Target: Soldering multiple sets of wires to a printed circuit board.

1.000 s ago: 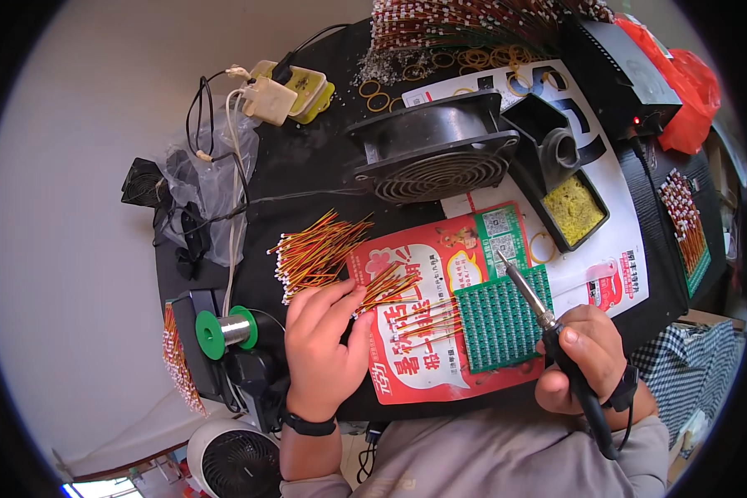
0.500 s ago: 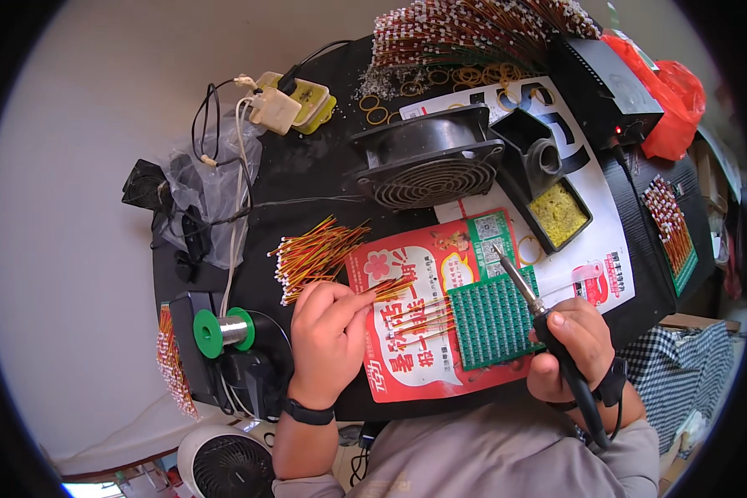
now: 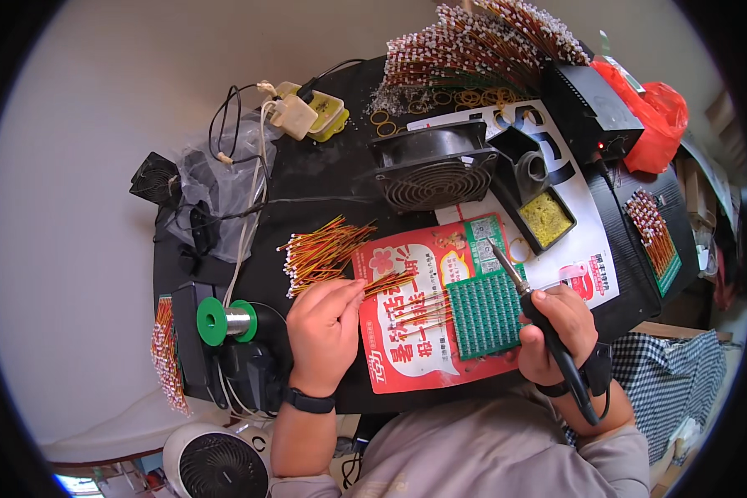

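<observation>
In my right hand [image 3: 563, 328] is a soldering iron [image 3: 549, 332], its fingers wrapped round the black handle. The metal tip points up and away, over the upper edge of a green circuit board panel [image 3: 485, 315] with many small rows. My left hand [image 3: 328, 332] is closed in a pinch at a few thin red and yellow wires [image 3: 392, 283], which stick out to the right of the fingertips. Several other wires [image 3: 427, 317] reach from the panel's left edge over a red printed sheet [image 3: 382, 365]. Beyond my left hand lies a loose pile of white-tipped wires [image 3: 319, 253].
A black fan [image 3: 432, 174] stands behind the sheet, beside an iron stand with a yellow sponge [image 3: 548, 219]. A green solder spool [image 3: 216, 322] is at left. Bundled wires [image 3: 473, 58] and a black power box [image 3: 593, 112] stand at the back; another wired board [image 3: 660, 241] lies right.
The view has shifted slightly. My left hand stays pinched by the wires, a little closer to their pile. The soldering iron remains in my right hand, its tip still above the panel's far edge.
</observation>
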